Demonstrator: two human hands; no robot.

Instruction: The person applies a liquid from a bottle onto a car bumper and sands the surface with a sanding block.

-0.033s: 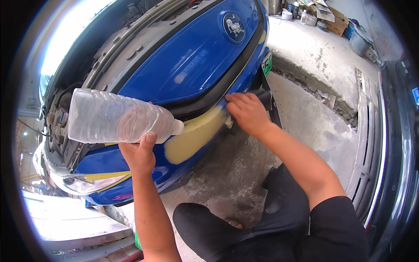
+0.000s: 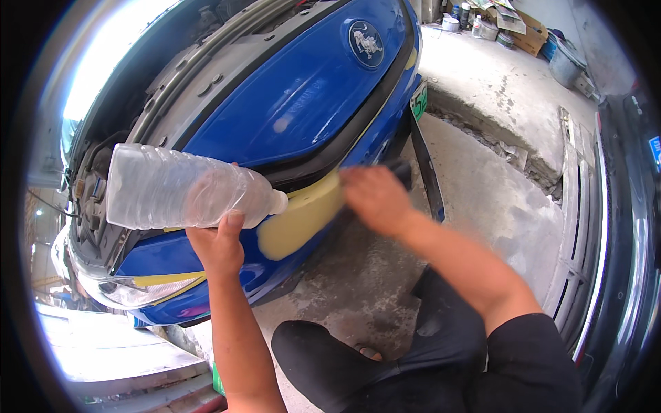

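Note:
My left hand (image 2: 219, 249) is wrapped round a clear, ridged plastic bottle (image 2: 155, 186). The bottle lies on its side in my grip, its narrow neck pointing right over a pale yellow filler patch (image 2: 286, 230). That patch covers part of the blue front bumper (image 2: 244, 275) of a car. At the patch's right end, my right hand (image 2: 375, 196) presses down with curled fingers, smeared by motion. Something dark shows beside its knuckles, but what lies under the fingers is hidden.
The car's blue nose panel (image 2: 296, 103) with a round badge rises behind the patch; its headlight (image 2: 141, 292) is edged with yellow tape. A black strip (image 2: 428, 165) hangs off the bumper. Cans and a bucket (image 2: 568, 65) stand far right; a dark vehicle (image 2: 623, 241) stands at right.
My right hand has moved down and slightly left along the bumper, onto the filler patch's right end. My left hand and the bottle have hardly moved.

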